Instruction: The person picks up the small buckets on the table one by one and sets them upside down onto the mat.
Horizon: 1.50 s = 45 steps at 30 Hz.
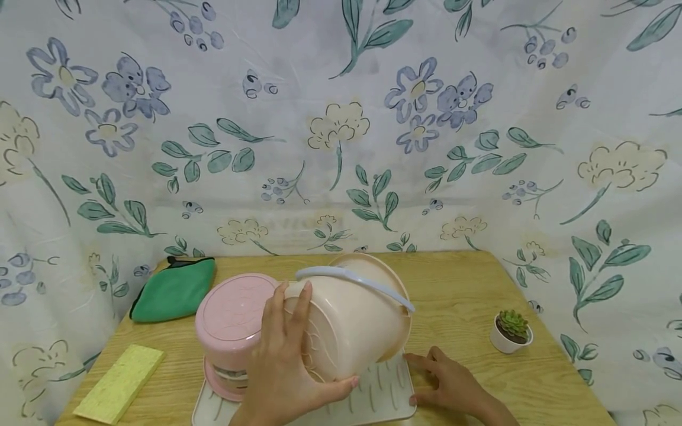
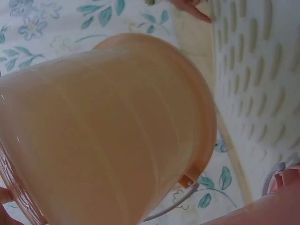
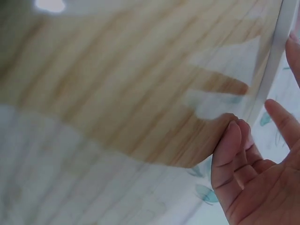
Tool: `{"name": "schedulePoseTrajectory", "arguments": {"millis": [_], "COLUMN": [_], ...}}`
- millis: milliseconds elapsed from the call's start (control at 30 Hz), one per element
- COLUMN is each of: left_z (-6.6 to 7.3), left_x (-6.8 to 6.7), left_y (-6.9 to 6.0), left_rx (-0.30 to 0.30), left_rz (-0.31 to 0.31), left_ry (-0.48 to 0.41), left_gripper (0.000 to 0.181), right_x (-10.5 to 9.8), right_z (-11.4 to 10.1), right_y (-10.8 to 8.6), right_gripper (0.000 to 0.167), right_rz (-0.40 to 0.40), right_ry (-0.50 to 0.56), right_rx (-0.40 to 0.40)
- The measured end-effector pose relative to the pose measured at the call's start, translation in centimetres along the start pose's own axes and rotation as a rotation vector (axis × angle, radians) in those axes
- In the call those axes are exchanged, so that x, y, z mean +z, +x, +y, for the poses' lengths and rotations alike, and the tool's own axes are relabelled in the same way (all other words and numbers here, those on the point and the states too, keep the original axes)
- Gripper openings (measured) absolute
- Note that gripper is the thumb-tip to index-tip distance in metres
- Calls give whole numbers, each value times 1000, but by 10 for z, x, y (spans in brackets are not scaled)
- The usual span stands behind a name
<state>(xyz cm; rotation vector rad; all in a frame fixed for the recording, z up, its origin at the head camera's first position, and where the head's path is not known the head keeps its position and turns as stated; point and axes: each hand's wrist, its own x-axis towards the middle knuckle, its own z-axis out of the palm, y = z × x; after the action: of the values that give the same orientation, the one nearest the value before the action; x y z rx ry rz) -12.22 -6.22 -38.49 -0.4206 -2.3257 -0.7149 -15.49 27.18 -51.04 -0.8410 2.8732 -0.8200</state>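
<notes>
My left hand (image 1: pixel 288 361) grips a cream bucket (image 1: pixel 370 319) round its base, fingers over the top side and thumb below. Tilted on its side above the white ridged tray (image 1: pixel 373 393), the bucket has its mouth away to the right and a light blue handle (image 1: pixel 346 276) across it. In the left wrist view the same bucket (image 2: pixel 117 126) fills the middle. My right hand (image 1: pixel 450 381) touches the tray's right edge with index finger and thumb. Upside down on the tray's left part stands a pink bucket (image 1: pixel 240 313), close to my left hand.
At the left lie a green zip pouch (image 1: pixel 176 290) and a yellow sponge (image 1: pixel 119 384). A small potted succulent (image 1: pixel 511 331) stands on the right of the wooden table (image 1: pixel 453 284). Behind hangs a floral curtain (image 1: pixel 341 201).
</notes>
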Motion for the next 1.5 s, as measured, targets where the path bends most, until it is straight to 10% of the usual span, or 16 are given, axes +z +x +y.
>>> {"name": "schedulePoseTrajectory", "arguments": {"millis": [767, 1500], "left_z": [14, 37], "left_x": [37, 69], "left_y": [-18, 38], "left_rx": [-96, -190], "left_rz": [-129, -405], "left_ry": [200, 382], "left_gripper": [144, 129], "right_x": [4, 4], "right_z": [3, 5], "right_y": [1, 0], "right_gripper": [67, 69], "right_rz": [69, 56], "right_ry": [24, 45], "right_rx": [-91, -44]}}
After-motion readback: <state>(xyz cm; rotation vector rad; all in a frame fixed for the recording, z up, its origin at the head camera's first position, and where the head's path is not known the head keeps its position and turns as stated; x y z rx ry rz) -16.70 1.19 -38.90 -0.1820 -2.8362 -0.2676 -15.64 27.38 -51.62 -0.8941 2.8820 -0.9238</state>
